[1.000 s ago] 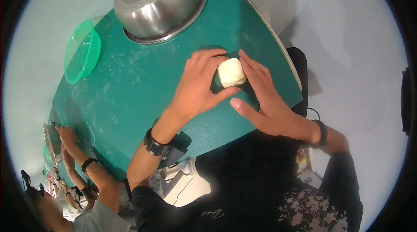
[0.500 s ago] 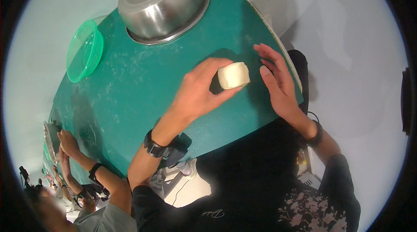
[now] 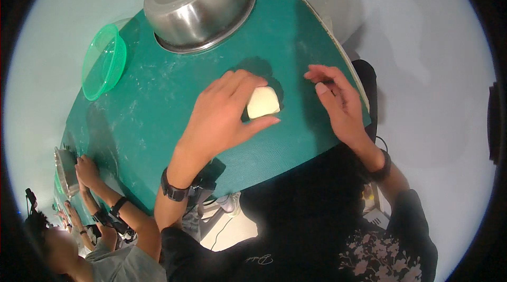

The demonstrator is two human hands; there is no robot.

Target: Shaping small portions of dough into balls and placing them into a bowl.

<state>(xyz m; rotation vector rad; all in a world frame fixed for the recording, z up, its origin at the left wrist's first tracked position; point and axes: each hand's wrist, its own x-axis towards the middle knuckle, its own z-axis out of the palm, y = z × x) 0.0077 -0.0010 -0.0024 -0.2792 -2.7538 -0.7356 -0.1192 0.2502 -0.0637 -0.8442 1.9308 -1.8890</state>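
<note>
My left hand [image 3: 219,110] is wrapped round a smooth, cream-coloured piece of dough [image 3: 263,103], its thumb on the near side and its fingers on the far side. One rounded end of the dough shows toward the right; the hand hides the rest. It is low over the green tabletop [image 3: 163,102], and whether it touches the surface I cannot tell. Off to the right, close to the table's right edge, my right hand [image 3: 338,105] holds nothing. Its fingers are apart and slightly bent.
An upturned steel basin [image 3: 198,15] sits at the far side, with a green plastic basket [image 3: 104,62] to its left. Whitish dust streaks the table. At lower left, a co-worker's hands [image 3: 87,171] are beside another metal bowl [image 3: 66,171].
My left hand has shifted left and a little nearer with the dough, which has tilted. My right hand has lowered slightly, staying empty.
</note>
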